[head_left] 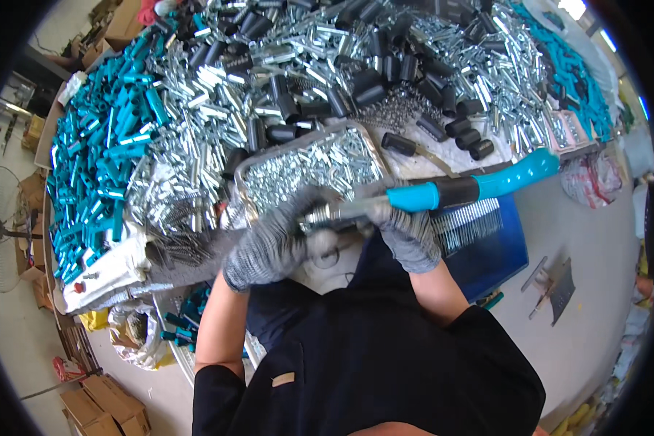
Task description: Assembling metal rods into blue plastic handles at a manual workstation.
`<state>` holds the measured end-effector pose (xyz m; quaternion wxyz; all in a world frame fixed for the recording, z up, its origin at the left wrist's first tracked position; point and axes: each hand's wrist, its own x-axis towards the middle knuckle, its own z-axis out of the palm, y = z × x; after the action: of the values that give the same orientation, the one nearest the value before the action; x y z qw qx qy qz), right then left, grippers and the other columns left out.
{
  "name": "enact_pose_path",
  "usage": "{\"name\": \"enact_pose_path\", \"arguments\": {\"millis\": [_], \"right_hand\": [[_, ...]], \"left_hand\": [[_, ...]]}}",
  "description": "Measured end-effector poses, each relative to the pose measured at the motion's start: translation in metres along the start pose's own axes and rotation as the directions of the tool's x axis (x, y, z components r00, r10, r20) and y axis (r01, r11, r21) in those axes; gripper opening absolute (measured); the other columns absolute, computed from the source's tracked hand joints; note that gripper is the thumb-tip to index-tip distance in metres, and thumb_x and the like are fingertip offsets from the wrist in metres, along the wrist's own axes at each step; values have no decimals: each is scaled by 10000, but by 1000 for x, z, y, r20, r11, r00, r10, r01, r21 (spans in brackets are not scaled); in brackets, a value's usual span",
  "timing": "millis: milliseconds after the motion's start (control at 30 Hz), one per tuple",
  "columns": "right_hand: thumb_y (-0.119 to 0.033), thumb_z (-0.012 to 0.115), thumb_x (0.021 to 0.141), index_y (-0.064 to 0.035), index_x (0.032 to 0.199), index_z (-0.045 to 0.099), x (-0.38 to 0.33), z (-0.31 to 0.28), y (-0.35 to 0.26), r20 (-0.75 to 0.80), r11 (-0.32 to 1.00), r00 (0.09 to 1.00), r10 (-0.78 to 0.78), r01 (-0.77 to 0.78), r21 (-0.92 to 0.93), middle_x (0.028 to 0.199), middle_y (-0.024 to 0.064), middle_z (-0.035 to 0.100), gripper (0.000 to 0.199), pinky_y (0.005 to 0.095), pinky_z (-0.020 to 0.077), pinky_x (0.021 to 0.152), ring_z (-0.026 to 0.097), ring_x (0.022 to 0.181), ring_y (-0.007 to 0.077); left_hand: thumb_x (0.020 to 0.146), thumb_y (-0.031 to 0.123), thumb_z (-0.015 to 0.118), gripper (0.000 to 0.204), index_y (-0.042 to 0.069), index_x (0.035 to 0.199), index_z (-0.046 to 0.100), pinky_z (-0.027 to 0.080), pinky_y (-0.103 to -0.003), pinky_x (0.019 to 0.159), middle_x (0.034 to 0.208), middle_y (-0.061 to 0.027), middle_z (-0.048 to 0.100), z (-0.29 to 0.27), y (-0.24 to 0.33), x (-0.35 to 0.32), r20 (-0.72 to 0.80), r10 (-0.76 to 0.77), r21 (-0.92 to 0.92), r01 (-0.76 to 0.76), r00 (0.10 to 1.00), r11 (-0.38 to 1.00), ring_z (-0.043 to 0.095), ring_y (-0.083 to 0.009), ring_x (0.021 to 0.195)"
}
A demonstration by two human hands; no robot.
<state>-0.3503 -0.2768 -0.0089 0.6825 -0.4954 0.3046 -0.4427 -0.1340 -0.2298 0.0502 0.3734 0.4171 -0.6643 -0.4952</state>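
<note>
- A wide worktable [443, 156] fills the upper half of the view, almost buried under loose parts, with only a pale bare strip near its front edge.
- Heaps of shiny metal tubes [196, 123] cover its middle; smooth teal plastic sleeves [94, 160] bank up along the left side, and short matte black caps [370, 87] lie scattered across the far part.
- A shallow rectangular grey tray [309, 145] sits at the near edge, filled with small bright metal pieces, just beyond the hands.
- A blue bin [494, 254] stands below the table's front right, holding a neat row of thin metal pins.
- A long handle [479, 185], teal with a black band, juts rightward above the bin, its metal end meeting the hands.
- The left hand [269, 243], in a speckled grey knit glove, is curled closed around the handle's metal end.
- The right hand [407, 232], gloved alike, is closed around the shaft beside the teal part.
- Open concrete floor lies right.
</note>
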Motion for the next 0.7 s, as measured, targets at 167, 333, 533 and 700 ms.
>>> {"name": "enact_pose_path", "arguments": {"millis": [167,333,533,700], "right_hand": [[-233,802,755,-31,930,653,12,8,-3,463,983,869,-177,183,32,834,15,651,306,248,489,645,602,744,87],[-142,769,766,-50,872,621,11,16,-9,129,996,990,-54,62,-58,818,11,635,204,260,499,673,605,757,100],[-185,749,760,-65,798,580,16,0,-2,314,977,936,-158,194,-87,736,16,568,211,275,479,646,564,692,124],[-315,732,780,-56,765,578,16,10,-29,151,1000,988,-24,24,-3,722,6,576,302,255,446,612,541,672,92]], "left_hand": [[879,298,591,353,-48,922,638,491,-217,523,956,-189,697,19,-12,0,720,-120,-411,559,684,720,685,-205,721],[829,319,679,339,-9,760,634,454,-378,453,618,-166,600,51,-26,-7,-29,96,811,-33,995,585,569,-298,465],[835,326,636,329,5,766,615,457,-261,466,689,-132,659,53,-3,-1,333,-256,-597,414,907,687,635,-200,544],[875,270,569,293,32,716,633,452,-306,467,677,-119,650,71,-2,7,107,-360,-286,376,927,881,627,-221,548]]}}
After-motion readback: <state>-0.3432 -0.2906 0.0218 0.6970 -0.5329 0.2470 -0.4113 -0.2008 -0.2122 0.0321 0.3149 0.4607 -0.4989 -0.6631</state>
